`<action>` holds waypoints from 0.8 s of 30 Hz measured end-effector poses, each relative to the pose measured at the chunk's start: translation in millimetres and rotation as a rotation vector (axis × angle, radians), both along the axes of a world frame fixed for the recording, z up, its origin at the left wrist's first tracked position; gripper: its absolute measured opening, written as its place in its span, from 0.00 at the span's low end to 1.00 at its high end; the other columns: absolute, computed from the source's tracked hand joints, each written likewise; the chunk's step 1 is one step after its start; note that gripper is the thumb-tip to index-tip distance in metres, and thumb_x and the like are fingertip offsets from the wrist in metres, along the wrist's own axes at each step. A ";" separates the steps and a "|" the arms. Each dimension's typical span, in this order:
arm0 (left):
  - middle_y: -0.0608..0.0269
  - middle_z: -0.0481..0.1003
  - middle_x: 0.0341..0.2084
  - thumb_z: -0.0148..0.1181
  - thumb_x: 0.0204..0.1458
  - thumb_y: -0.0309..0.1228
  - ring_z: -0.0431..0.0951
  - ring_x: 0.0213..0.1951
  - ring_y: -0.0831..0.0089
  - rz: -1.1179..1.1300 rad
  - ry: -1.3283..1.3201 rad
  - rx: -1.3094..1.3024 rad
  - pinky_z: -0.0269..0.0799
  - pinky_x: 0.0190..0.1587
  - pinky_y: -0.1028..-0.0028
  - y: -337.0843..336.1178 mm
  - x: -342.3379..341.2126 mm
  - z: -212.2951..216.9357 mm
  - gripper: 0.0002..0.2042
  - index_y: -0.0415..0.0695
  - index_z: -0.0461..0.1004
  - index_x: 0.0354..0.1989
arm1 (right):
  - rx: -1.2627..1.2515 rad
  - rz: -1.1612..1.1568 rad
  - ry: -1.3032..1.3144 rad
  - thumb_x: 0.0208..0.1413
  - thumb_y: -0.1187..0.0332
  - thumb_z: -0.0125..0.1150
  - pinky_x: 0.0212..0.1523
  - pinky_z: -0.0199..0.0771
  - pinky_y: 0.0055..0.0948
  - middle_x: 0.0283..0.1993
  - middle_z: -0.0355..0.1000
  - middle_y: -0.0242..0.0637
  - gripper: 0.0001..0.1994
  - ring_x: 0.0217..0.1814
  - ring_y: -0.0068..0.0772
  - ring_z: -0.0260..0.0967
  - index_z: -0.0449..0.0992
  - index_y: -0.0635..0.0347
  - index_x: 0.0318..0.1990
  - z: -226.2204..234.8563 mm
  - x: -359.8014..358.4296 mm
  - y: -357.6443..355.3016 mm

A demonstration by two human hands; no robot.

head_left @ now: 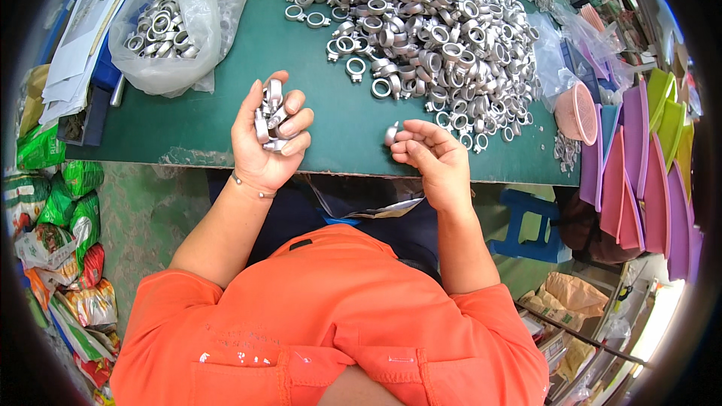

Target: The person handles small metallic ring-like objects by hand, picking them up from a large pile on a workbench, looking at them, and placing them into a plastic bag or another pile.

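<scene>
My left hand (269, 131) is cupped palm up above the table's near edge, its fingers curled round several small silver metal rings (272, 111). To its right, my right hand (436, 156) pinches one metal ring (392, 133) between thumb and fingers. Each ring has a small lug on its side. A large heap of the same rings (429, 30) covers the far middle and right of the table, its lower edge close to my right fingers. At the far left, a clear plastic bag (167, 68) stands with its mouth wide, partly filled with rings.
The green table (331, 143) ends just before my body. Papers (83, 45) and a blue bin lie left. A pink basket (577, 113) and purple and pink plastic trays (635, 150) stand right. Below are a blue stool (526, 225) and packed bags (83, 210).
</scene>
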State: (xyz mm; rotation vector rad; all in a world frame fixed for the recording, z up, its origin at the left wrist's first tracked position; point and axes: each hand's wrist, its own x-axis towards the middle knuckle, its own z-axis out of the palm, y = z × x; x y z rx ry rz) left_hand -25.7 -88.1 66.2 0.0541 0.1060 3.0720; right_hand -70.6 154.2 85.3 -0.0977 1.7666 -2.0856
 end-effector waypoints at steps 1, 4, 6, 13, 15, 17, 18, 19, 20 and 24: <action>0.62 0.60 0.29 0.44 0.62 0.41 0.60 0.25 0.75 0.004 0.001 -0.002 0.59 0.17 0.79 -0.1 0.7 0.4 0.15 0.47 0.68 0.50 | 0.071 0.008 0.058 0.57 0.80 0.51 0.42 0.77 0.24 0.44 0.72 0.45 0.14 0.40 0.26 0.73 0.68 0.73 0.50 -1.8 0.0 1.1; 0.62 0.60 0.29 0.44 0.62 0.41 0.60 0.25 0.75 -0.008 -0.008 0.009 0.59 0.17 0.79 0.5 -1.5 -1.2 0.15 0.47 0.68 0.50 | 0.211 -0.027 0.212 0.57 0.79 0.51 0.39 0.76 0.21 0.44 0.70 0.39 0.13 0.39 0.24 0.72 0.70 0.71 0.50 -5.5 -2.4 4.7; 0.62 0.61 0.29 0.44 0.62 0.41 0.60 0.25 0.75 -0.008 -0.008 -0.003 0.59 0.17 0.79 0.3 -1.7 -0.8 0.15 0.47 0.68 0.50 | 0.455 0.008 0.435 0.52 0.74 0.61 0.36 0.73 0.24 0.41 0.68 0.37 0.15 0.38 0.27 0.69 0.73 0.63 0.48 3.1 -1.2 -1.2; 0.61 0.61 0.28 0.43 0.62 0.41 0.60 0.24 0.75 -0.017 -0.036 -0.006 0.59 0.16 0.79 -0.5 -0.7 1.4 0.15 0.47 0.68 0.50 | 0.634 0.044 0.802 0.44 0.72 0.69 0.31 0.70 0.27 0.34 0.67 0.37 0.12 0.29 0.32 0.68 0.74 0.61 0.37 -4.1 -5.0 -27.7; 0.61 0.62 0.28 0.43 0.62 0.41 0.60 0.24 0.74 -0.024 -0.037 -0.008 0.59 0.16 0.79 -0.4 -2.7 -0.2 0.15 0.47 0.68 0.50 | 0.338 0.052 0.437 0.49 0.78 0.64 0.26 0.64 0.15 0.33 0.68 0.30 0.06 0.29 0.14 0.65 0.73 0.62 0.33 -3.9 -8.8 -24.2; 0.61 0.62 0.28 0.42 0.62 0.41 0.60 0.23 0.74 -0.024 -0.059 -0.015 0.59 0.15 0.79 1.7 -2.2 0.7 0.15 0.47 0.68 0.50 | 0.237 0.101 0.389 0.47 0.77 0.65 0.28 0.65 0.18 0.31 0.68 0.30 0.05 0.30 0.17 0.65 0.73 0.61 0.28 1.2 -0.1 -16.2; 0.61 0.62 0.28 0.42 0.62 0.41 0.60 0.23 0.74 -0.026 -0.060 -0.016 0.59 0.15 0.79 2.7 -3.2 1.0 0.15 0.47 0.68 0.50 | 0.259 0.177 0.585 0.47 0.77 0.65 0.28 0.66 0.19 0.30 0.69 0.30 0.05 0.31 0.20 0.67 0.72 0.61 0.28 5.6 2.7 -11.4; 0.61 0.61 0.27 0.42 0.62 0.41 0.60 0.23 0.74 -0.029 -0.068 -0.023 0.59 0.15 0.80 2.8 -2.3 1.8 0.15 0.47 0.69 0.50 | 0.320 0.332 0.714 0.46 0.76 0.65 0.29 0.67 0.22 0.32 0.69 0.32 0.05 0.32 0.24 0.68 0.72 0.61 0.28 14.5 7.4 -9.3; 0.62 0.61 0.27 0.42 0.62 0.42 0.60 0.23 0.75 -0.026 -0.070 -0.019 0.59 0.15 0.80 0.2 0.4 2.7 0.15 0.48 0.69 0.49 | 0.386 0.499 0.844 0.45 0.75 0.65 0.29 0.69 0.24 0.33 0.69 0.34 0.05 0.32 0.29 0.69 0.72 0.61 0.28 23.9 12.8 -11.1; 0.62 0.62 0.27 0.44 0.62 0.42 0.60 0.23 0.75 -0.031 -0.066 -0.050 0.59 0.16 0.80 -2.0 3.3 0.4 0.15 0.49 0.69 0.49 | 0.847 0.637 1.060 0.40 0.72 0.61 0.32 0.72 0.36 0.33 0.64 0.40 0.05 0.34 0.41 0.68 0.70 0.61 0.24 14.9 46.9 -12.9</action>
